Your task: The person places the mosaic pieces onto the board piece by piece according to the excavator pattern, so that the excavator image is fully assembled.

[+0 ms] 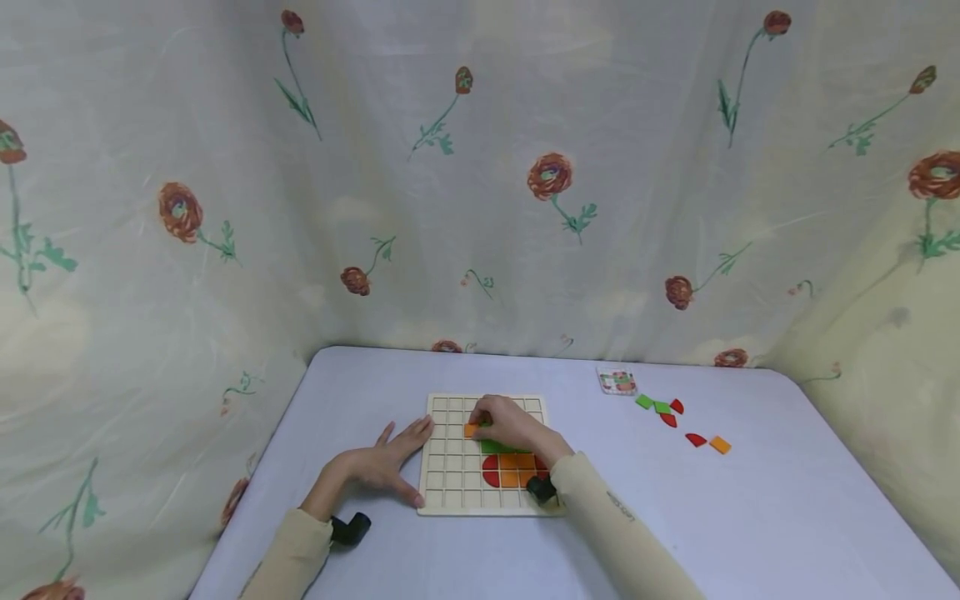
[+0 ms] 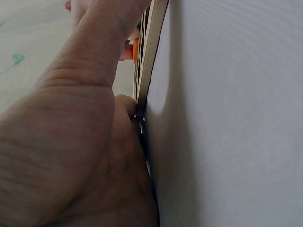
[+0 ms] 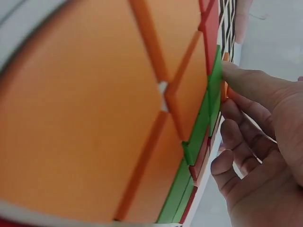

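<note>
A pale gridded board (image 1: 480, 512) lies on the white table with flat green, red and orange tiles set in its middle and right cells. My left hand (image 1: 378, 462) has its fingers spread, with thumb and fingertips touching the board's left edge. Over the upper middle of the grid, my right hand (image 1: 506, 421) pinches an orange square tile (image 3: 225, 87) between thumb and index finger. Just right of that tile is a green tile (image 3: 215, 85), and below sit orange squares (image 1: 508, 477) with a red quarter-round tile (image 1: 491, 478) beside them. My right hand and forearm hide part of the board.
Right of the board lie loose tiles: green squares (image 1: 644, 402), red quarter-rounds (image 1: 695, 439) and an orange square (image 1: 720, 444). A small pattern card (image 1: 617, 382) rests near the table's back edge. A flowered curtain (image 1: 480, 208) hangs behind the table and at both sides.
</note>
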The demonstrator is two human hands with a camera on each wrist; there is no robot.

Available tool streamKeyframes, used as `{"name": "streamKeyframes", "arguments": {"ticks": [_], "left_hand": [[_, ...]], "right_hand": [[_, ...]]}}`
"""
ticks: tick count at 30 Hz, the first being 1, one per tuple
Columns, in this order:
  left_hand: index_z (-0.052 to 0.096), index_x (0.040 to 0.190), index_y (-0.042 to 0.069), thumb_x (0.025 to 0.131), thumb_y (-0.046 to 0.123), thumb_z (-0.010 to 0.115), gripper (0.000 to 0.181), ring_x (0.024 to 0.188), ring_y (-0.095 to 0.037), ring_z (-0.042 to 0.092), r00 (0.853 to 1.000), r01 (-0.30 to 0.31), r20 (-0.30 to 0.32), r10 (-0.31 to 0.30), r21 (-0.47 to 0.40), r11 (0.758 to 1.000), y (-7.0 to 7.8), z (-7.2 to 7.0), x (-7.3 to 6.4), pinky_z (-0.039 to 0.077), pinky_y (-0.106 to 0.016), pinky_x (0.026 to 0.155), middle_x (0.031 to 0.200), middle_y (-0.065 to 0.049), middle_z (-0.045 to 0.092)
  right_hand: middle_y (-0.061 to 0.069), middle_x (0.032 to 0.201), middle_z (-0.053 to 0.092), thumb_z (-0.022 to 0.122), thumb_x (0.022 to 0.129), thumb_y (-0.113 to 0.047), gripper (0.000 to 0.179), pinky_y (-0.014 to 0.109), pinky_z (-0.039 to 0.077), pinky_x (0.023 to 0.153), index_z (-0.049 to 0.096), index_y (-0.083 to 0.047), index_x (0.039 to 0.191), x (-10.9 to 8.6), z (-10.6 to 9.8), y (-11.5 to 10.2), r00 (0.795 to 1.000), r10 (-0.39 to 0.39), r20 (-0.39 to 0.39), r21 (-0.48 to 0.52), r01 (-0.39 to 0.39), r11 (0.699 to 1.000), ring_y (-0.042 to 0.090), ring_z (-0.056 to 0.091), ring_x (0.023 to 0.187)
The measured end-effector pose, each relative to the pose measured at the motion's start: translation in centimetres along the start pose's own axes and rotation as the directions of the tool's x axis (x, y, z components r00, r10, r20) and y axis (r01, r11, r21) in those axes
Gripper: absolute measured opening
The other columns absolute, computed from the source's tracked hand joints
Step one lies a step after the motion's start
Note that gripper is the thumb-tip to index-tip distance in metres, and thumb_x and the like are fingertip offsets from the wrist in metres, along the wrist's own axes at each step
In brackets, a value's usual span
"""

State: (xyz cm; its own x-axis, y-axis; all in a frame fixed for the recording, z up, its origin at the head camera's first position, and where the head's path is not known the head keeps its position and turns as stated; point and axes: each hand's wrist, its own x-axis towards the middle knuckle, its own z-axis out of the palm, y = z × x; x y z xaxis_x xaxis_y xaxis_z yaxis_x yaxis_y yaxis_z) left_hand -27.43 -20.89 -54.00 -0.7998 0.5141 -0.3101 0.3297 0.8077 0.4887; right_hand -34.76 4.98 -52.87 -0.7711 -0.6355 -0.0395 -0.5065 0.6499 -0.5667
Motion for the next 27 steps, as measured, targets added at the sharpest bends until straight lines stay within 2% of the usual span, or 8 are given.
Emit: {"name": "streamKeyframes", "arguments": {"ticks": [7, 11, 15, 19, 24, 27], "left_hand": [[0.004, 0.157, 0.015, 0.067, 0.064, 0.077, 0.125, 0.152, -0.022, -0.006, 1.000, 0.003, 0.003, -0.003, -0.001, 1.000, 0.0, 0.0, 0.0, -0.010, -0.056, 0.119, 0.164, -0.001, -0.005], [0.003, 0.156, 0.016, 0.067, 0.064, 0.077, 0.126, 0.152, -0.021, -0.006, 1.000, 0.009, 0.001, -0.009, -0.002, 1.000, 0.0, 0.1, 0.0, -0.011, -0.055, 0.119, 0.164, 0.000, -0.006], [0.004, 0.156, 0.016, 0.066, 0.065, 0.077, 0.127, 0.152, -0.021, -0.006, 1.000, 0.012, -0.001, -0.012, -0.006, 1.000, 0.0, 0.3, 0.1, -0.012, -0.054, 0.119, 0.164, 0.001, -0.006], [0.004, 0.156, 0.015, 0.065, 0.066, 0.077, 0.128, 0.152, -0.021, -0.005, 1.000, 0.013, -0.005, -0.013, -0.007, 1.000, 0.1, 0.4, 0.2, -0.011, -0.054, 0.119, 0.164, 0.000, -0.005], [0.004, 0.156, 0.016, 0.064, 0.065, 0.078, 0.128, 0.152, -0.021, -0.005, 1.000, 0.017, -0.011, -0.017, -0.013, 1.000, -0.1, 0.4, 0.2, -0.012, -0.054, 0.119, 0.164, 0.001, -0.005], [0.004, 0.156, 0.017, 0.064, 0.066, 0.078, 0.128, 0.152, -0.020, -0.006, 1.000, 0.022, -0.012, -0.022, -0.015, 1.000, -0.2, 0.5, 0.3, -0.012, -0.053, 0.119, 0.164, 0.002, -0.005]], "right_hand": [[-0.007, 0.101, 0.065, 0.070, 0.089, -0.020, 0.014, 0.030, 0.050, 0.092, 0.072, -0.018, 0.103, 0.1, -0.3, 0.0, 1.000, -0.008, 0.026, -0.033, 0.009, 0.999, 0.009, 0.055, 0.093], [-0.005, 0.100, 0.066, 0.071, 0.088, -0.022, 0.021, 0.030, 0.052, 0.086, 0.069, -0.015, 0.108, -0.4, -0.7, 0.1, 1.000, 0.011, 0.008, 0.050, -0.012, 0.999, 0.012, 0.056, 0.089], [-0.003, 0.095, 0.063, 0.073, 0.086, -0.025, 0.027, 0.028, 0.050, 0.074, 0.066, -0.012, 0.108, -1.7, -2.0, 1.7, 0.994, 0.059, -0.088, 0.143, -0.046, 0.989, 0.015, 0.054, 0.085], [0.003, 0.096, 0.061, 0.075, 0.084, -0.026, 0.032, 0.029, 0.045, 0.070, 0.063, -0.008, 0.108, -3.9, -4.5, 5.1, 0.967, 0.149, -0.206, 0.187, -0.111, 0.976, 0.019, 0.052, 0.087], [0.012, 0.111, 0.058, 0.073, 0.085, -0.028, 0.042, 0.030, 0.044, 0.074, 0.057, -0.006, 0.117, -7.7, -7.6, 10.8, 0.910, 0.295, -0.291, 0.205, -0.242, 0.948, 0.024, 0.049, 0.097], [0.017, 0.115, 0.056, 0.072, 0.085, -0.026, 0.047, 0.033, 0.044, 0.077, 0.054, -0.001, 0.120, -9.9, -9.1, 14.0, 0.876, 0.349, -0.333, 0.198, -0.297, 0.934, 0.027, 0.049, 0.099]]}}
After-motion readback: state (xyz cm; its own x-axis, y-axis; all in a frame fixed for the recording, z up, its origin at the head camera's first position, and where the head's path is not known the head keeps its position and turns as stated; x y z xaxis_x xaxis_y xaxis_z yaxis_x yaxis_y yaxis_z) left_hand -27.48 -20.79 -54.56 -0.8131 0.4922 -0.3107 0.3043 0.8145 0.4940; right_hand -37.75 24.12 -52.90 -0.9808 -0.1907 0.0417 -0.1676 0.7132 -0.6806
